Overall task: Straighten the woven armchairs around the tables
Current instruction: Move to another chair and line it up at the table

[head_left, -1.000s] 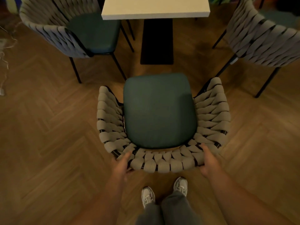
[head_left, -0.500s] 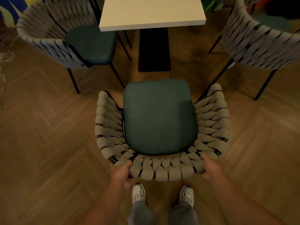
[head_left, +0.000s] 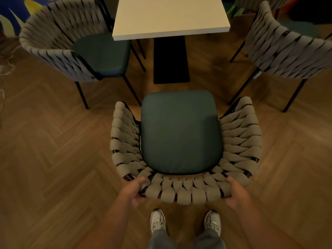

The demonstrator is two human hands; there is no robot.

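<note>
Risk I see: left hand (head_left: 133, 192) and right hand (head_left: 237, 194) both grip the chair (head_left: 179, 132) back; an uneven push leaves it crooked to the table (head_left: 170, 15).

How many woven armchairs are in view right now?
3: the near armchair, its back gripped by the left hand and right hand; the left armchair and right armchair flank the table. A woven edge at top right may be a fourth.

dim warm light, soft blur, bowed edges
</note>
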